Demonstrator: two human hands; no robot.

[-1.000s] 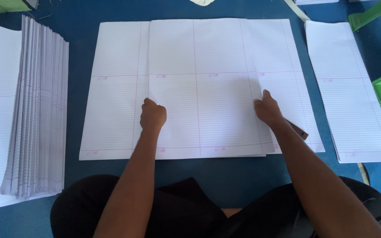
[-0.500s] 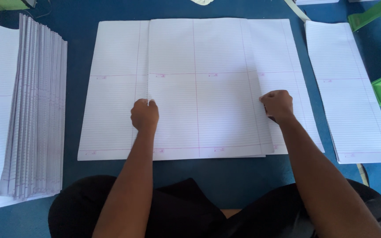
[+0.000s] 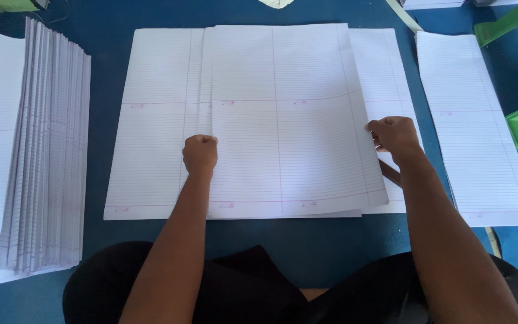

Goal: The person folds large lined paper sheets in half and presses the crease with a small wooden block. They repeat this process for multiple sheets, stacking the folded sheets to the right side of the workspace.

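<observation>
Single head view, steep downward, close over ruled sheets (image 3: 283, 120) on blue floor (image 3: 307, 252).

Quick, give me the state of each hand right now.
Left hand: closed fist, pressing on the top ruled sheet.
Right hand: closed, fingers gripping that sheet's right edge.

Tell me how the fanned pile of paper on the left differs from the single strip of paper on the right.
The fanned pile holds many sheets, their edges stepped like a deck of cards; the strip on the right looks like one thin, flat layer. The pile is wider and runs off the picture's left edge, while the strip is narrow and fully in view. Neither is touched by the hands. Both are white ruled paper with pink lines, lying on the blue surface.
</observation>
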